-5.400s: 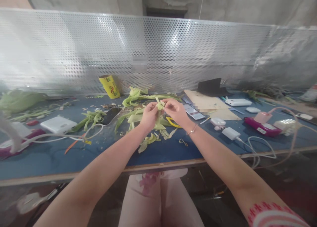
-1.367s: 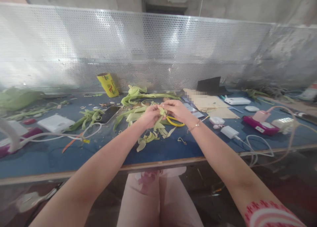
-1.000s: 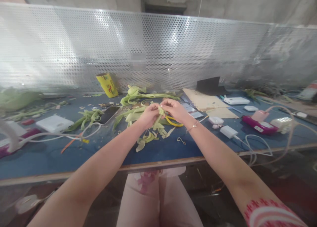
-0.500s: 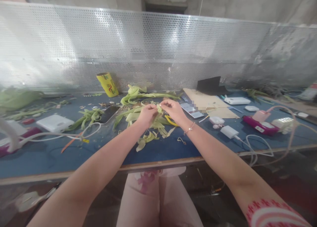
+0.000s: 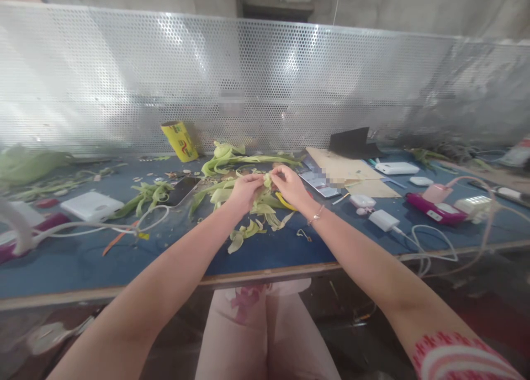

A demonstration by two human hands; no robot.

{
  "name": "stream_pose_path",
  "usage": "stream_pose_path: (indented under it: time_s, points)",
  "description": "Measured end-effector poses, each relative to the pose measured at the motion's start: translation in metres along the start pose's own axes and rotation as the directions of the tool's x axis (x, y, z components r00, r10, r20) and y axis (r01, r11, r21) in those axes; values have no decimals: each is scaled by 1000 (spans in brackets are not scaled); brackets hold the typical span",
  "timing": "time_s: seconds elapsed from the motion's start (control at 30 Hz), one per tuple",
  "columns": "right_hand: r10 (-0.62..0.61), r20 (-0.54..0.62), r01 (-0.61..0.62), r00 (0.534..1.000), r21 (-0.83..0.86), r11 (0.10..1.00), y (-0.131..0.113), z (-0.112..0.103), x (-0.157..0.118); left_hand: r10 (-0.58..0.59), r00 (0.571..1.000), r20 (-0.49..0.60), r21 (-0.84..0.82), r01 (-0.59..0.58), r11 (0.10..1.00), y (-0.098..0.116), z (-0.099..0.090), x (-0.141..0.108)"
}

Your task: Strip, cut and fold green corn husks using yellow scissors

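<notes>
Over the middle of the blue table, my left hand [image 5: 247,191] and my right hand [image 5: 289,185] meet around a small pale green plant piece [image 5: 267,181]. The fingers of both are closed in a pinch on it, left and right side by side. Beneath and behind them lie long green leaves [image 5: 236,160] and torn leaf scraps [image 5: 244,235]. A yellow curved item [image 5: 285,202] rests just under my right hand, partly hidden by it.
A yellow can-shaped container [image 5: 181,141] leans near the perforated metal screen [image 5: 265,82]. Phones [image 5: 182,191], a white power bank [image 5: 93,206], cardboard [image 5: 351,170], a charger [image 5: 383,221], a magenta power strip [image 5: 434,210] and cables surround the leaves.
Both hands stay at nearly the same place, with slight finger shifts around the plant piece. My right hand and wrist have moved very slightly to the left.
</notes>
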State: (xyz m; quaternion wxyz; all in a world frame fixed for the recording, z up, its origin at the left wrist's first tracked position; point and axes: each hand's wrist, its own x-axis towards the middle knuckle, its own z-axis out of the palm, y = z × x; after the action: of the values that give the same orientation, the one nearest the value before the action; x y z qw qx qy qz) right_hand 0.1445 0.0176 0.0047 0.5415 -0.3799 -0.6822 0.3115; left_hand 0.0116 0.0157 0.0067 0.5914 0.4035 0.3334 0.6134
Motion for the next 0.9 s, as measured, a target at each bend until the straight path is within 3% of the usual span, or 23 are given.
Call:
stream_pose_path:
  time_s: [0.3, 0.67, 0.9]
  points:
    - [106, -28, -98, 994, 208, 973, 13, 5, 5, 26, 999, 26, -35, -25, 999, -7, -4, 5]
    - [127, -46, -118, 991, 156, 981, -1, 0, 1, -10, 1000, 0, -8, 10, 1000, 0, 2, -2]
    - [86, -43, -80, 995, 118, 990, -5, -3, 0, 50, 999, 16, 2, -50, 999, -3, 0, -1]
